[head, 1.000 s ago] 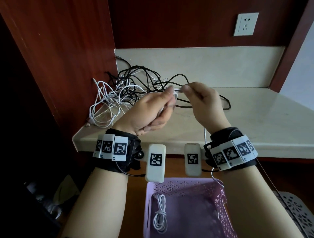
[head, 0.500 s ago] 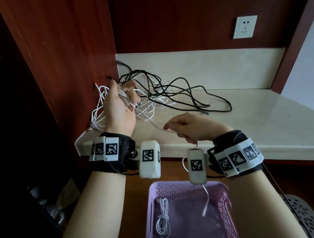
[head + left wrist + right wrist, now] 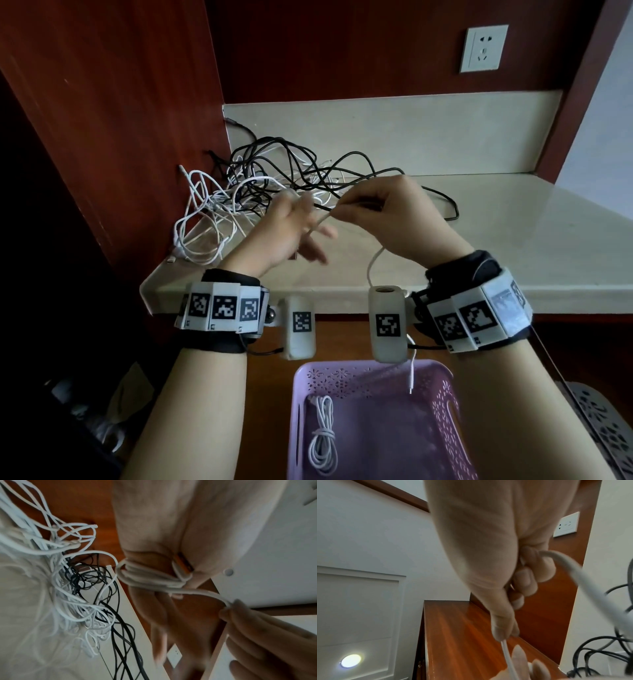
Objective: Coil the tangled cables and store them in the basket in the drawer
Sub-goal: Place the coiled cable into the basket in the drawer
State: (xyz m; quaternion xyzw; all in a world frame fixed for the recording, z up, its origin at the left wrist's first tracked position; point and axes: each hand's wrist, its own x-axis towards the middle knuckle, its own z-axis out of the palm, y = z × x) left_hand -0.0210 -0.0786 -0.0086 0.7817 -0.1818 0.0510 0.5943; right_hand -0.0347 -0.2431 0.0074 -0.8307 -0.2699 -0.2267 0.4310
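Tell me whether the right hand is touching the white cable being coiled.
Touching. The right wrist view shows the right hand with fingers curled round the white cable; the head view shows it pinched at the fingertips.

White cable wound in loops round left hand, pinched by right hand; tangle on counter; 1 coil in basket.
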